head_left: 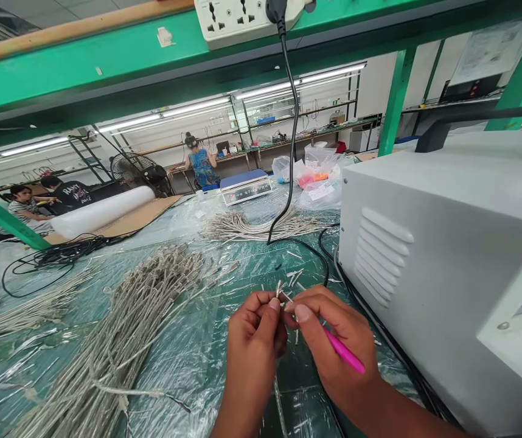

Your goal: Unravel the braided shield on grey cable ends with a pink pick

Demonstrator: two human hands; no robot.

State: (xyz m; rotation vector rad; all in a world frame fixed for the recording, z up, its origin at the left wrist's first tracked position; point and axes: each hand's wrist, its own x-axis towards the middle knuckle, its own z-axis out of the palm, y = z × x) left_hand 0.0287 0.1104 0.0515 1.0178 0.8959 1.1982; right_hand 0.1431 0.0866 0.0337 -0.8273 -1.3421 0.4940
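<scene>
My left hand [256,328] and my right hand [334,334] meet low in the middle, over a green bench covered in clear plastic [206,359]. Both pinch the end of a thin silver braided wire [283,297], fingertips nearly touching. A pink pen-like tool [344,353] lies tucked under my right hand's fingers. The wire runs down between my wrists [280,401]. A big bundle of similar silver wires [124,340] lies just left of my left hand.
A grey-white machine box [448,267] stands close on the right. A black cable [291,158] hangs from a power strip [243,21] above. Loose wire bits [295,277], another wire pile [252,226], a scale [245,185] and bags lie beyond. Other people sit at far benches, left.
</scene>
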